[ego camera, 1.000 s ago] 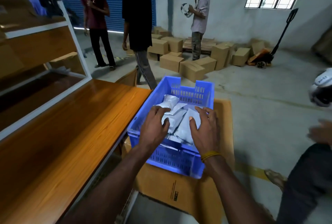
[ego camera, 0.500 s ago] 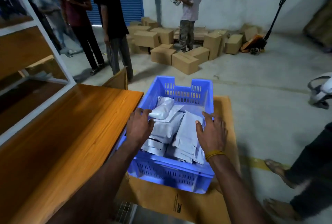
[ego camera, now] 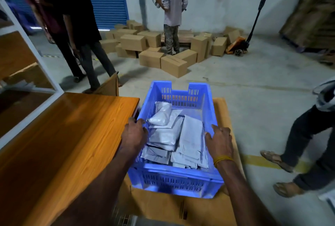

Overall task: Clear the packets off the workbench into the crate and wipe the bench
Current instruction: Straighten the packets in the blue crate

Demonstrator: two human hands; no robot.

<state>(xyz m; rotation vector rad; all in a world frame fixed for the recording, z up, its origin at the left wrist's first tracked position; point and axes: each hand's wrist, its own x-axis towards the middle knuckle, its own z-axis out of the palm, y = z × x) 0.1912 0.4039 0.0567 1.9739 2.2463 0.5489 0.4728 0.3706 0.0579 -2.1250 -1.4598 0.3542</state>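
Head view. A blue perforated plastic crate (ego camera: 176, 155) sits at lower centre on a flat brown cardboard sheet (ego camera: 223, 213), just beside the bare orange-brown wooden workbench (ego camera: 72, 144) at left. Silver-grey foil packets (ego camera: 174, 138) lie heaped inside it. The left hand (ego camera: 134, 135) grips the crate's left rim, fingers curled over it; the right hand (ego camera: 219, 142) grips the right rim likewise. Likely hazard: an uneven lift or pull could tilt the crate and spill loose packets, or slide the cardboard. No wiping cloth is visible.
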